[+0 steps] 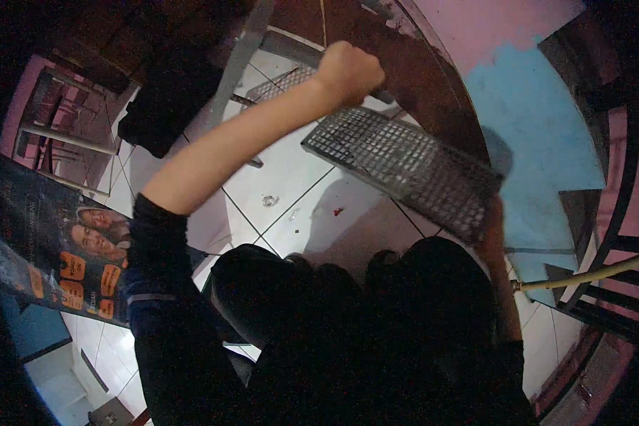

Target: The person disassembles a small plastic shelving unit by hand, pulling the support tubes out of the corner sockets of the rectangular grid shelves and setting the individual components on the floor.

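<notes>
A grey lattice panel with a grid of small square holes slants across the middle, above the tiled floor. My right hand holds its near right end; that hand is dim and partly blurred. Beyond the panel's far left end, my left hand is closed in a fist, knuckles up. A small dark piece shows beneath that fist, but what the fingers hold is hidden. Between panel and knees, a small red bit and a clear crumpled scrap lie on the white tiles.
Another lattice piece lies farther off, beside a grey upright bar. A dark printed banner stands at the left. A blue and pink wall rises at the right, with a yellowish hose near it. My dark-clothed knees fill the lower middle.
</notes>
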{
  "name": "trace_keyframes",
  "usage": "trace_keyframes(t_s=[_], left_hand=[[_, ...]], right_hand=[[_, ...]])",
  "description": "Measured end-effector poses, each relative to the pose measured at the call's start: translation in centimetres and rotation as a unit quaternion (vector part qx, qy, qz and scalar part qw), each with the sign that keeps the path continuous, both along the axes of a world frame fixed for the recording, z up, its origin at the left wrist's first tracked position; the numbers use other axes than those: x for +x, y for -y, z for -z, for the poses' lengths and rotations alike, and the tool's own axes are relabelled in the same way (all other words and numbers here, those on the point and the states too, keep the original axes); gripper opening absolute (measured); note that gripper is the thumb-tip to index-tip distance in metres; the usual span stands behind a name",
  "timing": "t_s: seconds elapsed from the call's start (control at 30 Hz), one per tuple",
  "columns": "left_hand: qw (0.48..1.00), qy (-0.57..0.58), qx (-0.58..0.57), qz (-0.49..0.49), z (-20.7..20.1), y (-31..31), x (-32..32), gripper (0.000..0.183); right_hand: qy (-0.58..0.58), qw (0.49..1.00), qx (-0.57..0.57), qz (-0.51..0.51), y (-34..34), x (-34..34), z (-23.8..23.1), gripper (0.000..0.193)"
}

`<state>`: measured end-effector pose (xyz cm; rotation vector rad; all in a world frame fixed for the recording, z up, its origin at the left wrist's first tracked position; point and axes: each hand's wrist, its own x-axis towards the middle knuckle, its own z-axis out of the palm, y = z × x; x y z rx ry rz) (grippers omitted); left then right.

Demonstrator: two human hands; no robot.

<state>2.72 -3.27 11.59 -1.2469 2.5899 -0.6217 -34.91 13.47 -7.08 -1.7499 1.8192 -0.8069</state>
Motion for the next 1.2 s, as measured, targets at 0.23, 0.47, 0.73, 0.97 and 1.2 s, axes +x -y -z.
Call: trace_keyframes(t_s=[0.23, 0.47, 0.73, 0.97, 1.2], left_hand=[[0.999, -0.042, -0.024, 0.019, 0.9, -1.4, -0.2, 0.004], [0.995, -0.067, -0.023, 0.069, 2.7, -3.0, -0.2, 0.009], [0.921, -0.146, -0.023, 0.361, 5.0, -3.7, 0.7, 0.013], [0.853, -0.214, -0.078, 0.47, 11.7, -6.4, 1.3, 0.017], [0.807, -0.529, -0.139, 0.222, 8.4, -9.1, 5.7, 0.022]], right_hand=[[-0.234, 0.928, -0.149, -0.248, 2.1, 7.9, 6.9, 0.052], [-0.039, 0.975, -0.013, -0.218, 12.2, 12.7, -4.1, 0.037], [0.043, 0.814, -0.084, -0.573, 17.5, 25.7, -18.1, 0.05], [-0.006, 0.892, 0.021, -0.451, 17.1, 27.8, -16.0, 0.035], [0.05, 0.902, 0.054, -0.426, 18.1, 25.8, -15.2, 0.041]])
